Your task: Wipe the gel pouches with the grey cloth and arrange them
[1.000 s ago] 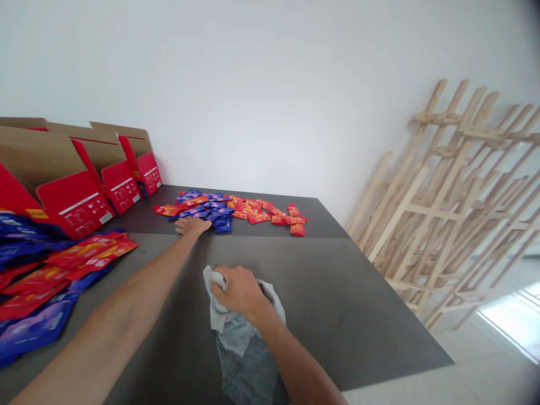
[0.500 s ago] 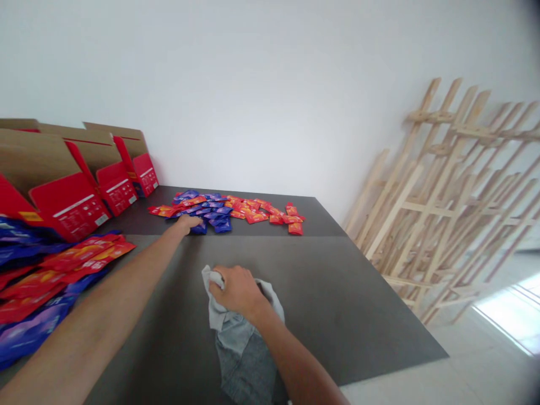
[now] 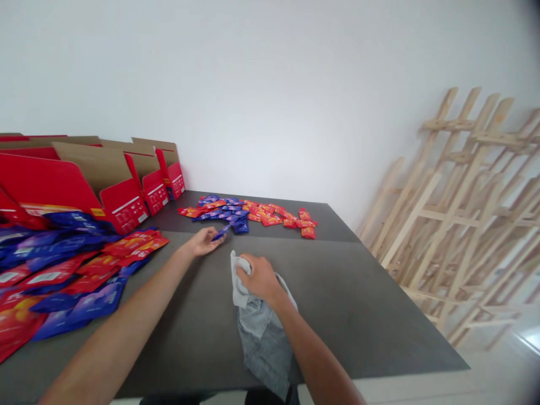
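My left hand [image 3: 205, 241] is closed on a small blue packet [image 3: 220, 232] by its edge, just above the dark table. Behind it lies a loose pile of small blue packets [image 3: 228, 212], with small red-orange packets [image 3: 270, 214] spread to its right. My right hand [image 3: 260, 277] grips the top of a grey cloth [image 3: 266, 336], its fingers bunched into the fabric. The cloth's lower end hangs down toward the table's near edge. Under my right palm, part of the cloth is hidden.
Open red cardboard boxes [image 3: 124, 205] stand in a row along the left side. In front of them lie larger red and blue pouches [image 3: 88, 304] in overlapping heaps. Wooden easels [image 3: 447, 225] lean against the white wall beyond the right edge of the grey table [image 3: 358, 315].
My left hand has drawn back from the pile toward me, bringing one blue packet off it. My right hand still grips the cloth. The view has turned slightly left.
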`<act>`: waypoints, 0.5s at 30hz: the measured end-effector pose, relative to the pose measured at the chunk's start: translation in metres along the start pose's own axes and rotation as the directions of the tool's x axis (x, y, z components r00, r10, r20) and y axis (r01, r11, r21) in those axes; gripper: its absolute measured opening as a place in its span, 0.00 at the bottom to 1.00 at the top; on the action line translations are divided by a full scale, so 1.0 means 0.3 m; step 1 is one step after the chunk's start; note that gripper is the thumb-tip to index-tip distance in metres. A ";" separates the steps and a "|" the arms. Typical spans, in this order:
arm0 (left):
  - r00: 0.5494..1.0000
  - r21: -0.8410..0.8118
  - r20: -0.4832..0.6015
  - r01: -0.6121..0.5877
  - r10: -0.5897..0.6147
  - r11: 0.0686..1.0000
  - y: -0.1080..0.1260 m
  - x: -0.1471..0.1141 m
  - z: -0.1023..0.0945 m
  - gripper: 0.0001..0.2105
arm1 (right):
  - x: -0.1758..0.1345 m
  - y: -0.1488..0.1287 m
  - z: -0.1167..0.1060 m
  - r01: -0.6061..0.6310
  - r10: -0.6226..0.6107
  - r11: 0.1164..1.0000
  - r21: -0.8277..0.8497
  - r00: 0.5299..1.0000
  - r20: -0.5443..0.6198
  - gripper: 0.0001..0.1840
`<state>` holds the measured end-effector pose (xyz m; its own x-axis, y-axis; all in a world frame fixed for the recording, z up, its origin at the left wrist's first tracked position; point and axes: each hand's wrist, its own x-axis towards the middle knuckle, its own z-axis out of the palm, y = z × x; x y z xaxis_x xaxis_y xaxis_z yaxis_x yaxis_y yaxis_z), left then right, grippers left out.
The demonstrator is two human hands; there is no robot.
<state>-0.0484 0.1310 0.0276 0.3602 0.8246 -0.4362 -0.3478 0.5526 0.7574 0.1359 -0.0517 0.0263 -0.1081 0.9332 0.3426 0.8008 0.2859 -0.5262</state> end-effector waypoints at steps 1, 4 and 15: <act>0.999 -0.048 0.036 -0.002 0.004 0.999 -0.024 -0.029 -0.003 0.14 | 0.002 0.006 0.000 0.004 -0.001 0.999 0.041 0.999 -0.054 0.10; 0.993 -0.170 0.117 -0.009 0.030 0.985 -0.099 -0.105 0.002 0.14 | 0.004 0.018 0.001 0.026 0.011 0.984 0.177 0.979 -0.205 0.12; 0.947 -0.195 0.316 0.004 0.059 0.981 -0.337 -0.197 0.095 0.24 | -0.001 0.017 0.011 0.008 0.004 0.997 0.082 0.989 -0.147 0.15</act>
<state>-0.0100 0.0229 -0.0094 0.5945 0.7748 -0.2149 -0.5082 0.5692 0.6463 0.1382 -0.0499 0.0209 -0.0174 0.8922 0.4513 0.7490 0.3106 -0.5852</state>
